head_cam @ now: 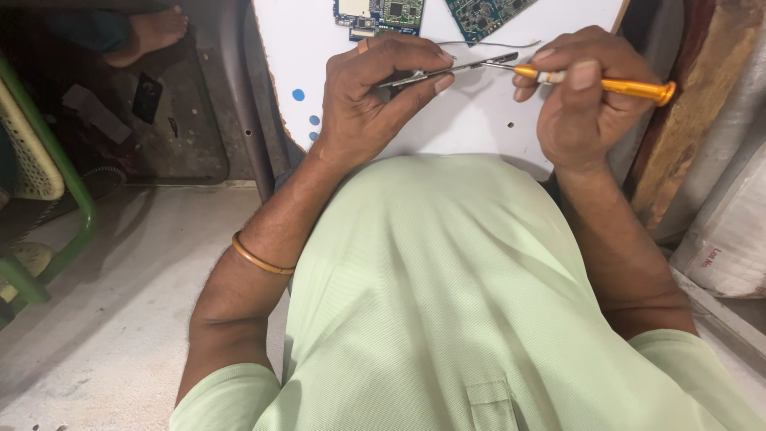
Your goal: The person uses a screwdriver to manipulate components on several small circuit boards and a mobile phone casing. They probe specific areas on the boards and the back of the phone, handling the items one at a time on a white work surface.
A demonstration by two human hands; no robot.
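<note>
The person's left hand (375,96) pinches a thin metal strip (447,70) between thumb and fingers (435,84), holding it level just above the white worktop (471,120). The right hand (578,100) is clenched around an orange-handled screwdriver (614,84), its tip touching the strip's far end. Two blue-green circuit boards (383,16) lie at the worktop's far edge, well apart from the hands. A gold bangle (259,259) circles the left forearm above the pale green shirt (447,303).

Orange-handled screwdriver (614,85), blue circuit boards (383,14), white board (471,120) with blue dots.
</note>
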